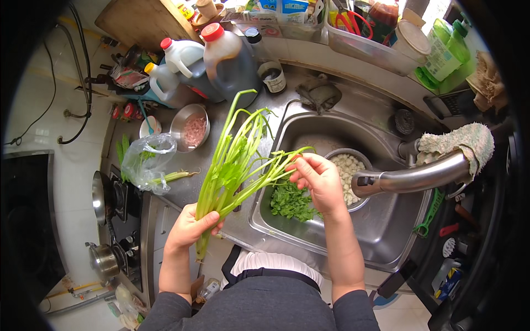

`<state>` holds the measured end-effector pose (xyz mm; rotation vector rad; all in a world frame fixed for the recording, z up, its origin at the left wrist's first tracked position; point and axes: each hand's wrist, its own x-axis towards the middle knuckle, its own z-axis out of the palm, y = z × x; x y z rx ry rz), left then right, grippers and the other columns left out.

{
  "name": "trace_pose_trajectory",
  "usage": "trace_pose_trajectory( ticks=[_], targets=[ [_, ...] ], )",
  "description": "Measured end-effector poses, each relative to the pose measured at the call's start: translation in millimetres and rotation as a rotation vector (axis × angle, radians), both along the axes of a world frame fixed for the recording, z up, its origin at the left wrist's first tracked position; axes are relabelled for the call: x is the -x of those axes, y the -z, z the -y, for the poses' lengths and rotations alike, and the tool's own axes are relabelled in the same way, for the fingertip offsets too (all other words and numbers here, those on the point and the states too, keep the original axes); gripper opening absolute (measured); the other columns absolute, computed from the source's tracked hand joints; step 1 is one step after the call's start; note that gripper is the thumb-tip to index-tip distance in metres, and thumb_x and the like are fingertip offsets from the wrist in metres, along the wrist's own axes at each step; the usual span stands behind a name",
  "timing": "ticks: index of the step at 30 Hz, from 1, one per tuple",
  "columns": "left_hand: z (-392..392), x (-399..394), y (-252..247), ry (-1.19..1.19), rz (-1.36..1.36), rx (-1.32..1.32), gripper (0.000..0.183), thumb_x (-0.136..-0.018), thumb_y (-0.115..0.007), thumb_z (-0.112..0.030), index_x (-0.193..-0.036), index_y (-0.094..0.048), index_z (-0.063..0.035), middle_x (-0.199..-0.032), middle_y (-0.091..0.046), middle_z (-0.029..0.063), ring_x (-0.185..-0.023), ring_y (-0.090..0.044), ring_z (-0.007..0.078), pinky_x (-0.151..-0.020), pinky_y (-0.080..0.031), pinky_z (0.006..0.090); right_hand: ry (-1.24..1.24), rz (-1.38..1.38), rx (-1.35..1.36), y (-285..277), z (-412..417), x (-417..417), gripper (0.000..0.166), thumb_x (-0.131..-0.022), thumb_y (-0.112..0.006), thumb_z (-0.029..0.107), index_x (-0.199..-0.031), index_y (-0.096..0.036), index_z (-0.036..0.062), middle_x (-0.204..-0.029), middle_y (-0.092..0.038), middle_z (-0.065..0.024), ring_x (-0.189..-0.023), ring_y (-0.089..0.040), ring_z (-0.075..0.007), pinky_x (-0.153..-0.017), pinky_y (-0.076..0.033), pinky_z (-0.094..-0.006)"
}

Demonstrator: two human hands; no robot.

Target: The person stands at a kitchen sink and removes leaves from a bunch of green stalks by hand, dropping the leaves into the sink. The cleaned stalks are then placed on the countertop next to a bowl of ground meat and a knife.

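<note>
My left hand (192, 226) is closed around the lower stalks of a bunch of celery (225, 173), held upright over the counter's front edge. The fingers of my right hand (316, 178) pinch the thin tip of one stalk that bends out to the right, over the sink. Below that hand, plucked green celery leaves (292, 200) lie in the left part of the steel sink (385, 231). Beside them in the sink stands a metal bowl of small whitish pieces (348, 169), partly hidden by my right hand and the faucet.
The faucet (422, 171), draped with a cloth (459, 145), reaches over the sink from the right. On the counter stand a metal bowl of cut raw meat (194, 130), a plastic bag with greens (149, 163) and several large jugs (232, 58). A stove with a pot (104, 261) is at left.
</note>
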<state>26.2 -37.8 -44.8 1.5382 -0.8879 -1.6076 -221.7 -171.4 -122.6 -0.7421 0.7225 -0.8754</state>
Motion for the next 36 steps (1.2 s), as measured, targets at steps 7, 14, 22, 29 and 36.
trace_pose_trajectory(
  ticks=[7,14,22,29,36],
  targets=[
    [-1.3,-5.1,-2.8,0.037,-0.002,-0.050,0.025,-0.088,-0.062,-0.025,-0.093,-0.060,-0.0002,-0.074,-0.058,0.0057,-0.060,-0.052,0.0111,-0.054,-0.043,0.0246,-0.137,-0.155,0.197,11.9,-5.6,14.0,0.014,-0.085,-0.061,0.009,-0.093,-0.064,-0.0018,-0.079,-0.066,-0.0030,-0.066,-0.060,-0.0080,-0.061,-0.049,-0.0229],
    [-0.6,-5.8,1.1,0.058,-0.004,-0.127,0.018,-0.090,-0.060,-0.020,-0.091,-0.060,-0.0016,-0.074,-0.057,0.0025,-0.061,-0.051,0.0083,-0.055,-0.042,0.0232,-0.028,-0.744,0.731,1.6,-13.1,19.6,0.018,-0.076,-0.066,0.007,-0.094,-0.064,0.0051,-0.070,-0.063,-0.0108,-0.057,-0.061,-0.0202,-0.055,-0.050,-0.0310],
    [0.9,4.1,9.6,0.124,0.007,-0.173,0.022,-0.092,-0.058,-0.024,-0.096,-0.060,-0.0026,-0.074,-0.057,0.0007,-0.061,-0.050,0.0064,-0.054,-0.042,0.0220,0.377,-0.655,1.176,-61.8,-41.9,-23.6,0.018,-0.073,-0.072,0.005,-0.087,-0.063,0.0018,-0.088,-0.063,-0.0106,-0.076,-0.062,-0.0239,-0.066,-0.050,-0.0329],
    [1.8,5.2,11.5,0.276,-0.056,-0.152,0.036,-0.095,-0.050,-0.036,-0.101,-0.058,-0.0017,-0.079,-0.057,0.0019,-0.065,-0.050,0.0071,-0.060,-0.043,0.0223,-0.055,-0.518,0.859,-42.4,-32.1,-40.8,0.023,-0.072,-0.073,0.009,-0.090,-0.063,0.0008,-0.096,-0.062,-0.0107,-0.080,-0.063,-0.0220,-0.064,-0.051,-0.0296],
    [3.1,5.9,13.9,0.324,-0.020,-0.172,0.041,-0.095,-0.047,-0.040,-0.100,-0.057,-0.0011,-0.080,-0.057,0.0037,-0.067,-0.052,0.0087,-0.061,-0.044,0.0236,-0.020,-0.555,1.063,-31.8,-35.4,-42.6,0.022,-0.067,-0.075,0.011,-0.088,-0.068,0.0103,-0.087,-0.060,-0.0071,-0.075,-0.060,-0.0229,-0.060,-0.049,-0.0307]
  ],
)
